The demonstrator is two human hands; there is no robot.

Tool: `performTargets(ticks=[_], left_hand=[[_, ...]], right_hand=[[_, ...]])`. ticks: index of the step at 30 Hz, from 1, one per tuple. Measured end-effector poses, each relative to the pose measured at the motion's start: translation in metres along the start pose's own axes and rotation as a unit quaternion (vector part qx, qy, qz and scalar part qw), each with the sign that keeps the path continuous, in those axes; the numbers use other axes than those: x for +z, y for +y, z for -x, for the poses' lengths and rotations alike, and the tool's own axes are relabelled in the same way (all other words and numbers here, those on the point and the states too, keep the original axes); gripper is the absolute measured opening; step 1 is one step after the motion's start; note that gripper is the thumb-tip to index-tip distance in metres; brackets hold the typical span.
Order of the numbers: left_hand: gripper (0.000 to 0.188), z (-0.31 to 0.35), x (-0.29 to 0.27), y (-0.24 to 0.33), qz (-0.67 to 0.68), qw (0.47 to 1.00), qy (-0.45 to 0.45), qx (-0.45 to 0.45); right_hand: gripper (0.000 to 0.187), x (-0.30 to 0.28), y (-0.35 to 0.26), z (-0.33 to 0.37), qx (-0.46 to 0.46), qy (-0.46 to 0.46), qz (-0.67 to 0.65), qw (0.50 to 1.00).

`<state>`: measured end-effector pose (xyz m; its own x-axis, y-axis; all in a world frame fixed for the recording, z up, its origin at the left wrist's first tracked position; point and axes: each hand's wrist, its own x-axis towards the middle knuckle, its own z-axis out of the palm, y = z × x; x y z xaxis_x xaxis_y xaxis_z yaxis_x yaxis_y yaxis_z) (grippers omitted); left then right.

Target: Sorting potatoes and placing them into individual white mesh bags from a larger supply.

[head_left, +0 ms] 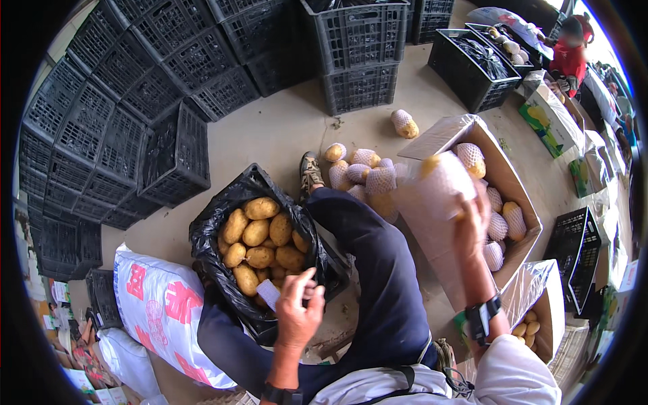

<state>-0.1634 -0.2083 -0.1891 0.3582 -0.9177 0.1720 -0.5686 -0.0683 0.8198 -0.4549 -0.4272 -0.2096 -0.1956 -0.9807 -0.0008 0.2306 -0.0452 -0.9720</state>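
Note:
My right hand (474, 212), smeared by motion, is closed on a potato in a white foam net (442, 182), held up over the near side of an open cardboard box (432, 253). Inside the box lie several netted potatoes (498, 227). My left hand (297, 307) has its fingers curled, with a small white foam net sleeve (268, 294) at its fingers. It is over the near right edge of a crate lined with a black plastic bag (208, 226). Bare yellow-brown potatoes (256, 233) fill that crate. More netted potatoes (361, 173) lie on the floor between crate and box.
Stacked black crates (361, 40) stand along the far side and left. A white sack with red print (162, 304) leans beside the lined crate. A second box (550, 304) with bare potatoes is at lower right. A person in red (569, 61) sits at far right.

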Motion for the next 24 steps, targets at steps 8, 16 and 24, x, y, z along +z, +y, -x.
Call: performTargets(ticks=[8,16,24], left_hand=[[0.027,0.047,-0.091,-0.102,0.016,0.958,0.169,-0.231],[0.029,0.053,-0.095,-0.163,0.021,0.925,0.157,-0.345],[0.057,0.057,-0.048,-0.171,-0.193,0.896,-0.027,-0.399]], right_hand=[[0.048,-0.084,0.073,-0.132,-0.106,-0.135,0.634,0.754],[0.034,0.123,0.050,0.011,-0.180,-0.396,0.335,0.836],[0.048,0.223,0.153,0.181,-0.186,-0.704,0.523,0.443]])
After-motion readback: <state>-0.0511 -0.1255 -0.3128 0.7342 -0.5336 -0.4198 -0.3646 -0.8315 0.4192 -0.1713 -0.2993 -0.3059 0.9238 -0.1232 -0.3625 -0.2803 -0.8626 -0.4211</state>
